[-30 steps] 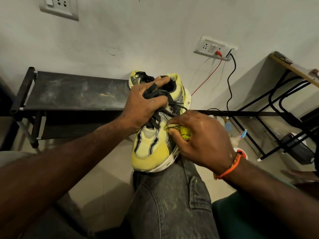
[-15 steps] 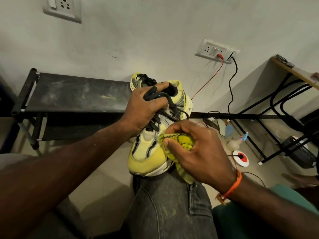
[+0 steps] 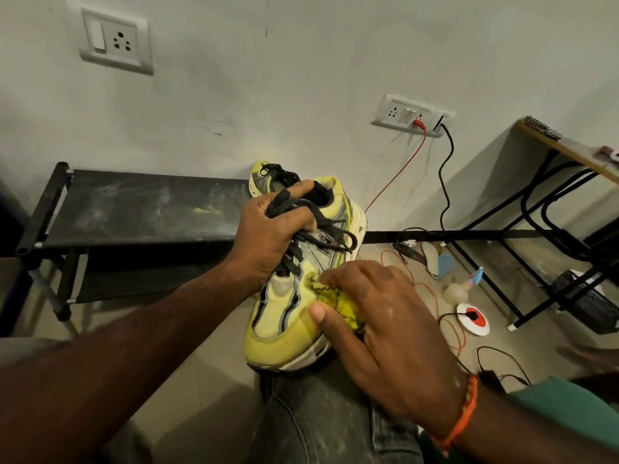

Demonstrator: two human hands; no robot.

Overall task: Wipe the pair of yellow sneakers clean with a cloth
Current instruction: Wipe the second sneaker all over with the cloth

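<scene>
Sneakers: one [image 3: 294,316] rests toe-down on the person's knee [image 3: 321,413], and the second sneaker [image 3: 268,177] stands behind it on the dark shelf [image 3: 140,205] by the wall, mostly hidden. The left hand [image 3: 268,239] grips the near shoe at the tongue, fingers curled round a bunch of black laces [image 3: 301,209], which keeps them off the side being cleaned. The right hand [image 3: 385,329] presses a yellow cloth [image 3: 341,303] against the shoe's side panel near the toe, fingers fairly flat over it and the thumb pinning its lower edge.

The step in hand looks like wiping that side panel and the toe area. To do it well, the left hand should hold the shoe firm against the knee so it does not roll under pressure. Short strokes that follow the dark seams should lift dirt from the grooves better than broad sweeps. The white sole edge [image 3: 311,358] below looks grubby and probably needs firmer rubbing with a clean fold of cloth. Turning the shoe by the laced part would bring the far side round, which cannot be seen from here. The shoe on the shelf likely remains to be done.
</scene>
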